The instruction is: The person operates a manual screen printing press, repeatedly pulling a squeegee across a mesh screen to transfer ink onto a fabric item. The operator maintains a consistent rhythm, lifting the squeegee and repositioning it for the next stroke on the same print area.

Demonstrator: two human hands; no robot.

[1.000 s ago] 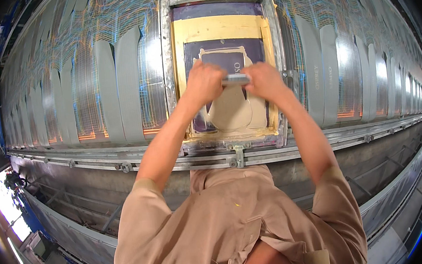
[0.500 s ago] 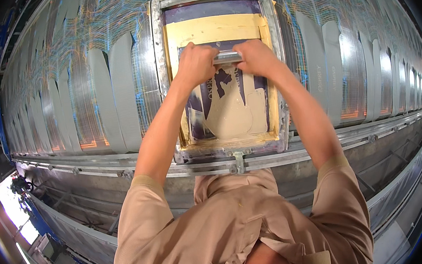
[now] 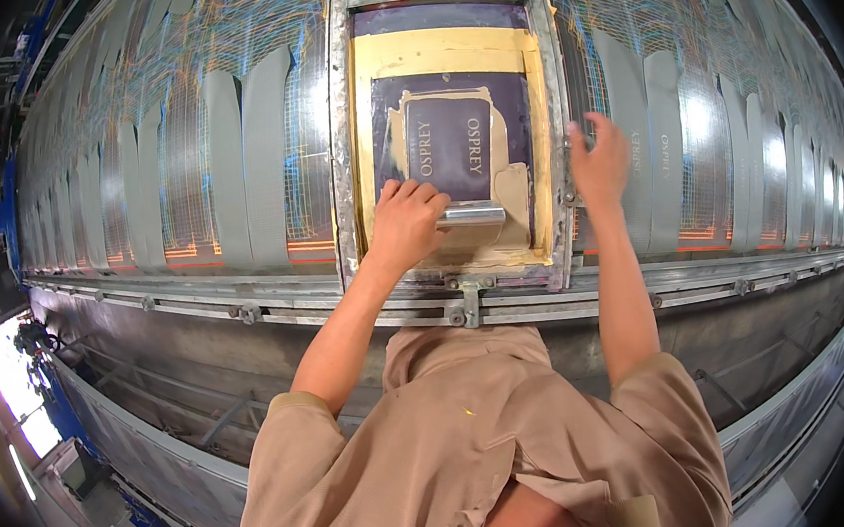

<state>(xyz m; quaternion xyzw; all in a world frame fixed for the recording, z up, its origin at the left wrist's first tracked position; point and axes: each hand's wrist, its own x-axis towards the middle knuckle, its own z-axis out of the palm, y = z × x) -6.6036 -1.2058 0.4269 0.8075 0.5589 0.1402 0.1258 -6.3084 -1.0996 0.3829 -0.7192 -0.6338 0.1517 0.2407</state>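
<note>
half a second ago both hands gripped the squeegee high in the screen frame; now only the left hand (image 3: 407, 227) keeps it, and the tool has come down to the near end of the mesh. the right hand (image 3: 598, 160) has let go and moved out to the frame's right rail.

the left hand is closed in a fist around the left end of the squeegee (image 3: 470, 216), knuckles up, fingers wrapped over its metal handle. the right hand is open, fingers spread and slightly curled, resting on or just at the metal rail of the screen frame (image 3: 344, 150); whether it actually presses the rail cannot be told.

the squeegee lies crosswise inside the frame, its free end sticking out to the right of the left fist, between the two hands. it sits on the pale ink smear at the lower edge of the dark mesh (image 3: 450, 121), just below the printed block in the middle. the frame rests on the long worktop (image 3: 184, 184), which carries rows of grey fabric strips (image 3: 263, 167) on either side.
</note>
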